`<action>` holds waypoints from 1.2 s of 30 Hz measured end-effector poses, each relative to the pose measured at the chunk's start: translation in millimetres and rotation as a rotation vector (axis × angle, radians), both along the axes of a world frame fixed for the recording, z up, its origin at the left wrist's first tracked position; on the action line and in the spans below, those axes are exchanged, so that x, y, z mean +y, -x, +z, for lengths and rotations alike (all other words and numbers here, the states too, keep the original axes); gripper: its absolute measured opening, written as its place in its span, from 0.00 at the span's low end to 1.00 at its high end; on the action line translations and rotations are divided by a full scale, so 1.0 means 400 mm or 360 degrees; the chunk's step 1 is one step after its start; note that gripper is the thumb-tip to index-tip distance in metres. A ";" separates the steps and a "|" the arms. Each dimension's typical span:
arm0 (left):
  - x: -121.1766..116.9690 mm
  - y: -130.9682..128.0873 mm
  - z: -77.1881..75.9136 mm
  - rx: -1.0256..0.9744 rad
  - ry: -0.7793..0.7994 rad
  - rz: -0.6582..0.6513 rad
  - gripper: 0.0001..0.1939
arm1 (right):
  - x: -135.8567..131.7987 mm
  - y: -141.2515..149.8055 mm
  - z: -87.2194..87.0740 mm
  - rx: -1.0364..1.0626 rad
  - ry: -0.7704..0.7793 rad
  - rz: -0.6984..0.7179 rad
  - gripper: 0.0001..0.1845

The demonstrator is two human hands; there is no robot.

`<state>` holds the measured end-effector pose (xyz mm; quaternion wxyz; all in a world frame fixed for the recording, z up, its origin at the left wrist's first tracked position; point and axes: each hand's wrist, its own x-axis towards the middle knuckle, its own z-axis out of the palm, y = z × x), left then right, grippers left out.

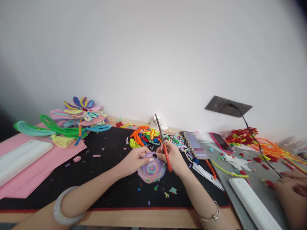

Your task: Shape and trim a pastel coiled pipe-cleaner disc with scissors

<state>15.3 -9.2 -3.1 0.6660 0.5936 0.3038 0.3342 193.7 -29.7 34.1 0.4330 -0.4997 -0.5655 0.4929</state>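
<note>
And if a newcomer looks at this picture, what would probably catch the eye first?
Probably the pastel ringed disc, held near its upper edge by the left hand and right hand over the black mat. Next, the red-handled scissors in the right hand, blades pointing away from the person. At the back left, a large many-coloured flower also stands out.

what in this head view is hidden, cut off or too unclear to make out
All in the head view:
Coiled disc: top edge partly hidden by the left hand and right hand.
Red-handled tool: grip partly covered by the right hand's fingers.
Phone screen: content lost to pixelation.
Long white case: cut off by the left edge.
Other person's hand: cut off by the right edge, blurred.
</note>
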 end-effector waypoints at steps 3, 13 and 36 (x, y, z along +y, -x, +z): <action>0.000 0.000 0.005 0.0011 0.0047 -0.0052 0.19 | -0.001 -0.010 0.005 0.0089 0.0070 0.0136 0.23; -0.002 -0.002 0.003 -0.0134 0.0224 -0.0139 0.17 | 0.005 -0.030 -0.030 0.0418 0.0264 0.0300 0.26; -0.007 0.001 0.007 -0.0309 0.0453 -0.0364 0.18 | 0.024 -0.031 -0.072 0.0949 0.0338 0.0676 0.26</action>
